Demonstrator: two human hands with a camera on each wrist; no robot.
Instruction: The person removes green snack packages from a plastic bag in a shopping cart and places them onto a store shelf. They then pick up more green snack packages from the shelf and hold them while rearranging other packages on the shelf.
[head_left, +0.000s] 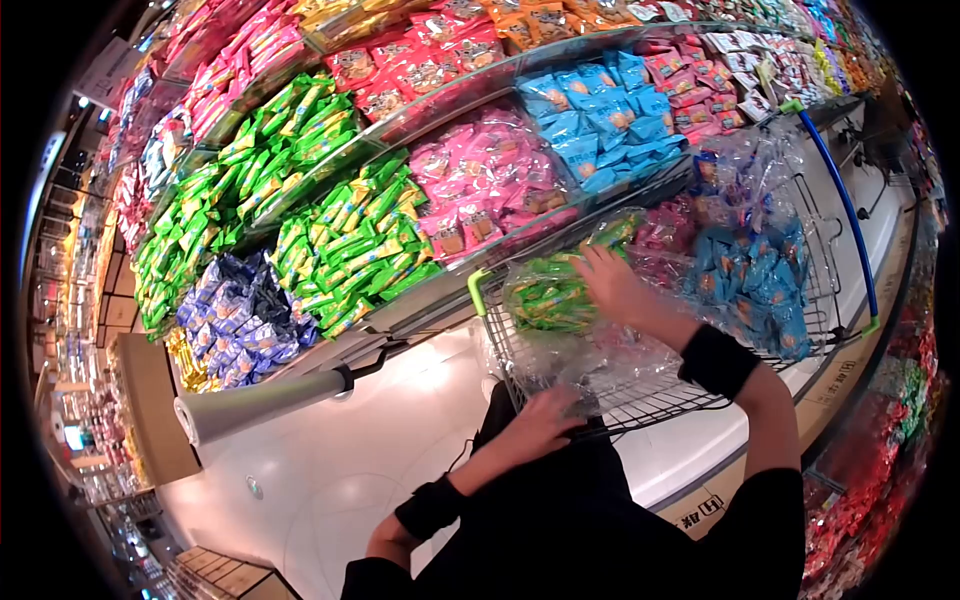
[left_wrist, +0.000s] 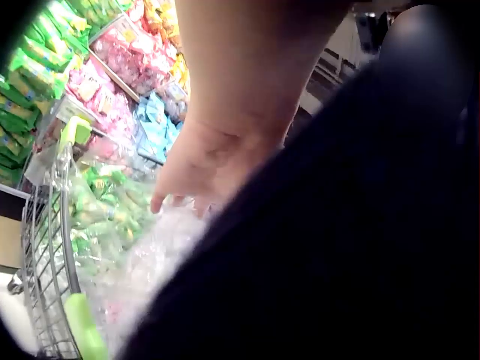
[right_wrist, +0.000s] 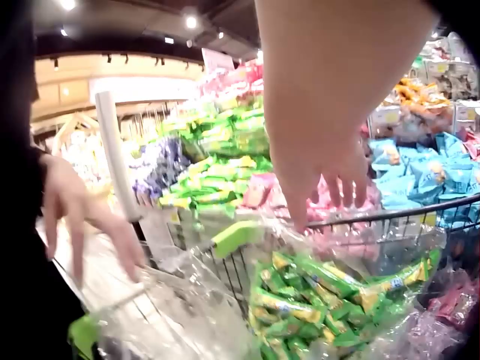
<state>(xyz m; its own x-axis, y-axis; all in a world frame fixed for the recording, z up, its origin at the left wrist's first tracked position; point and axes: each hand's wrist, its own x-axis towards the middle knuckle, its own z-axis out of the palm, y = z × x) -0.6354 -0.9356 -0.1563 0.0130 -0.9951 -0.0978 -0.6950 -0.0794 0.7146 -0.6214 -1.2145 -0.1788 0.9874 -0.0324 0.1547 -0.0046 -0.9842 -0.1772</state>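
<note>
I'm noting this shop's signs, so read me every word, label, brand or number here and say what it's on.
Nothing reads clearly enough to quote.
Long tan board: dark characters, tilted, too small.
Green-and-yellow plastic packets: print too small.
Light-blue plastic packets: print too small.
Grey rectangular sign: too blurred.

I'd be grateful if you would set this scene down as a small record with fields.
place: shop aisle with heaped sweets or snacks
container: wire cart with a blue bar
in cart: bagged green packets, bagged blue packets, clear plastic
right hand: fingers relaxed, at the bagged green packets
left hand: fingers open, by the cart's near edge
on display: loose green packets, loose pink packets, loose blue packets
unclear: whether either hand touches plastic
</note>
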